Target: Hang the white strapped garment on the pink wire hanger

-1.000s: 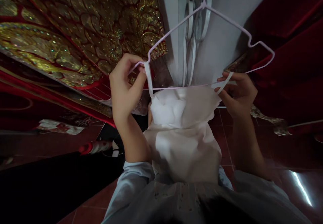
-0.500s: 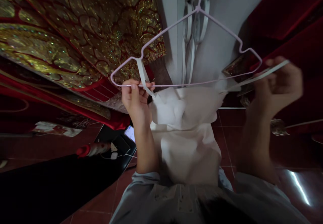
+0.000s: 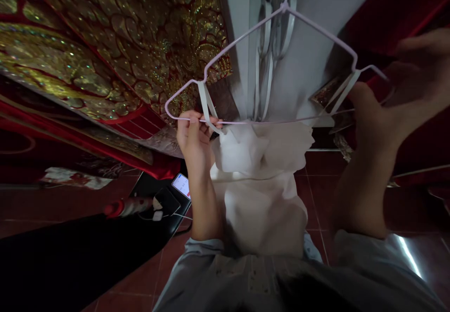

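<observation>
A thin pale wire hanger [image 3: 316, 24] hangs in front of me with a small white strapped dress [image 3: 262, 181] on it. My left hand [image 3: 195, 136] is closed on the hanger's bottom bar by the left strap [image 3: 206, 103]. My right hand [image 3: 397, 94] is blurred at the hanger's right end, fingers spread, beside the right strap [image 3: 342, 94], which lies over the hanger's right notch.
A red garment with gold sequin embroidery [image 3: 116, 45] hangs at the left. A white pillar [image 3: 309, 54] with empty hangers stands behind. Dark red cloth [image 3: 415, 3] fills the right. A phone [image 3: 181, 185] and a red-capped object [image 3: 130, 206] lie on a dark surface over the tiled floor.
My right hand carried the right strap outward and up, and it now sits over the hanger's right end. My left hand dropped from the left strap's loop to the bottom bar.
</observation>
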`<state>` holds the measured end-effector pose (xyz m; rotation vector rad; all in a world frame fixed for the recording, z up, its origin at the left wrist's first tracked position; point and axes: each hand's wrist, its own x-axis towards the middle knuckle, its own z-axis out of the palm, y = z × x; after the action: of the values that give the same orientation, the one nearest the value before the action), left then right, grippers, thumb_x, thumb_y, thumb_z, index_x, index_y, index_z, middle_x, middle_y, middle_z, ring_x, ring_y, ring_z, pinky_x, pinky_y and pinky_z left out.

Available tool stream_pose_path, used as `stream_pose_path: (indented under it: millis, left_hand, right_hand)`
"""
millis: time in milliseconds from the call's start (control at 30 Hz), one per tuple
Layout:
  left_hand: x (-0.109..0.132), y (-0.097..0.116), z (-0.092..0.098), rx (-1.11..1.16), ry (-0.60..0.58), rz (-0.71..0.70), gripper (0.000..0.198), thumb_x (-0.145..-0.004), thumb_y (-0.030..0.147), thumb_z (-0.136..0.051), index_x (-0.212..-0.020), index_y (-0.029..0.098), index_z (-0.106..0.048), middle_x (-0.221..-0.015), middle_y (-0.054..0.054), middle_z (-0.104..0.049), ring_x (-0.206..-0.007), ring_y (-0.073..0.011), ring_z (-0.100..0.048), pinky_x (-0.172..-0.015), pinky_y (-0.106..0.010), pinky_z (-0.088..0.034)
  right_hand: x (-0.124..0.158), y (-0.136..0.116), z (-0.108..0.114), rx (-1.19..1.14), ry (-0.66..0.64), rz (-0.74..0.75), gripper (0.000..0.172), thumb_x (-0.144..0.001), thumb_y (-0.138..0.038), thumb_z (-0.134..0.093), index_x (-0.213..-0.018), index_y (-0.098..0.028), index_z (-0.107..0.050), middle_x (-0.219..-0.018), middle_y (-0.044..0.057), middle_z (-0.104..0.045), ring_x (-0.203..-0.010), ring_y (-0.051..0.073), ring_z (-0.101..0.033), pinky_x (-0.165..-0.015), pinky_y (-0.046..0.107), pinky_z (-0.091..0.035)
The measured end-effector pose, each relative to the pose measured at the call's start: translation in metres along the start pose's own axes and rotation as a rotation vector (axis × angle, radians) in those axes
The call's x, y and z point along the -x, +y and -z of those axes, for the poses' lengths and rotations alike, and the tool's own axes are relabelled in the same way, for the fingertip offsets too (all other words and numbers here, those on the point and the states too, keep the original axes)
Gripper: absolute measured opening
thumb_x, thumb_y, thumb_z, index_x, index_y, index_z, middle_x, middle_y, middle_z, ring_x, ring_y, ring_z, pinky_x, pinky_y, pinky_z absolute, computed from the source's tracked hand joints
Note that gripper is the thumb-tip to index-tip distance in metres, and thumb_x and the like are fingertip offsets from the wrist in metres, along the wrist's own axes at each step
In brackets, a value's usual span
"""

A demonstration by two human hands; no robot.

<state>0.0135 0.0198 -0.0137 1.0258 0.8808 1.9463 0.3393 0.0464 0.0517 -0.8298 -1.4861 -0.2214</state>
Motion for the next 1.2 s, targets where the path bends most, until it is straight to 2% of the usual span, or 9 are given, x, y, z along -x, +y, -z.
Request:
stream_pose_path:
  millis: [100,233,300,533,733,833,933,1033,1200]
  left_hand:
    - [0.000,0.001,-0.001,-0.018,0.022,-0.005,0.038,-0.098,0.057,-0.083,-0.094,0.026,-0.061,-0.080,0.000,-0.076,-0.070,-0.0173,-0.075,-0.077,-0.031,-0.066]
    - [0.004,-0.002,-0.007,-0.061,0.080,-0.057,0.039,-0.101,0.061,-0.079,-0.095,0.026,-0.062,-0.081,0.000,-0.075,-0.078,-0.0183,-0.077,-0.085,-0.032,-0.065]
    - [0.009,-0.003,-0.006,-0.084,0.096,-0.108,0.040,-0.101,0.063,-0.080,-0.098,0.025,-0.066,-0.084,-0.001,-0.076,-0.084,-0.0188,-0.077,-0.086,-0.032,-0.063]
    - [0.037,0.029,0.004,-0.349,-0.212,0.115,0.044,-0.107,0.060,-0.073,-0.092,0.022,-0.088,-0.087,-0.009,-0.082,-0.072,-0.0191,-0.065,-0.069,-0.031,-0.054]
    - [0.004,0.073,-0.008,-0.057,-0.065,-0.024,0.047,-0.087,0.069,-0.088,-0.108,0.028,-0.090,-0.103,-0.007,-0.086,-0.059,-0.0141,-0.049,-0.047,-0.030,-0.038]
    - [-0.022,0.064,0.009,-0.115,-0.029,-0.124,0.056,-0.091,0.079,-0.079,-0.128,0.037,-0.083,-0.140,-0.003,-0.082,-0.091,-0.0229,-0.075,-0.052,-0.033,-0.046]
    - [-0.028,0.037,0.033,-0.164,0.060,-0.304,0.041,-0.098,0.063,-0.080,-0.133,0.041,-0.080,-0.144,-0.001,-0.081,-0.106,-0.0286,-0.082,-0.057,-0.035,-0.050]
    - [-0.013,0.013,0.038,-0.214,0.132,-0.259,0.031,-0.100,0.049,-0.085,-0.129,0.040,-0.082,-0.140,-0.002,-0.083,-0.085,-0.0188,-0.077,-0.053,-0.029,-0.044]
    - [0.010,0.009,-0.003,-0.066,0.082,0.013,0.035,-0.094,0.057,-0.088,-0.105,0.025,-0.083,-0.113,-0.011,-0.088,-0.053,-0.0100,-0.043,-0.045,-0.028,-0.026]
  right_hand:
    - [0.020,-0.028,-0.004,-0.014,0.046,-0.005,0.027,-0.094,-0.048,-0.082,-0.117,-0.035,-0.084,-0.104,0.009,-0.066,-0.105,0.029,-0.066,-0.084,0.045,-0.061]
    - [0.065,-0.062,-0.019,-0.105,-0.546,-0.296,0.040,-0.096,-0.044,-0.078,-0.136,-0.037,-0.076,-0.129,0.008,-0.072,-0.083,0.020,-0.063,-0.064,0.038,-0.060]
    - [0.085,-0.067,-0.026,-0.131,-0.637,-0.365,0.050,-0.096,-0.040,-0.078,-0.145,-0.036,-0.071,-0.141,0.009,-0.068,-0.079,0.016,-0.062,-0.062,0.036,-0.059]
    - [0.105,-0.057,-0.042,-0.173,-0.443,-0.444,0.037,-0.100,-0.041,-0.073,-0.138,-0.035,-0.074,-0.138,0.008,-0.067,-0.068,0.010,-0.053,-0.062,0.033,-0.056]
    - [0.100,-0.051,-0.047,-0.219,-0.422,-0.445,0.033,-0.100,-0.037,-0.073,-0.133,-0.036,-0.077,-0.131,0.006,-0.068,-0.068,0.010,-0.050,-0.062,0.031,-0.055]
    - [0.101,-0.050,-0.043,-0.214,-0.438,-0.444,0.034,-0.100,-0.038,-0.073,-0.134,-0.035,-0.077,-0.132,0.006,-0.070,-0.067,0.010,-0.051,-0.060,0.032,-0.055]
    - [0.102,-0.049,-0.043,-0.212,-0.447,-0.445,0.035,-0.100,-0.039,-0.072,-0.134,-0.034,-0.077,-0.133,0.008,-0.071,-0.071,0.013,-0.056,-0.060,0.032,-0.056]
    - [0.101,-0.049,-0.046,-0.221,-0.451,-0.447,0.035,-0.100,-0.038,-0.072,-0.135,-0.036,-0.077,-0.134,0.007,-0.071,-0.076,0.014,-0.060,-0.060,0.032,-0.056]
    - [0.100,-0.059,-0.048,-0.257,-0.467,-0.409,0.039,-0.101,-0.034,-0.071,-0.139,-0.038,-0.076,-0.136,0.007,-0.070,-0.077,0.013,-0.063,-0.062,0.032,-0.057]
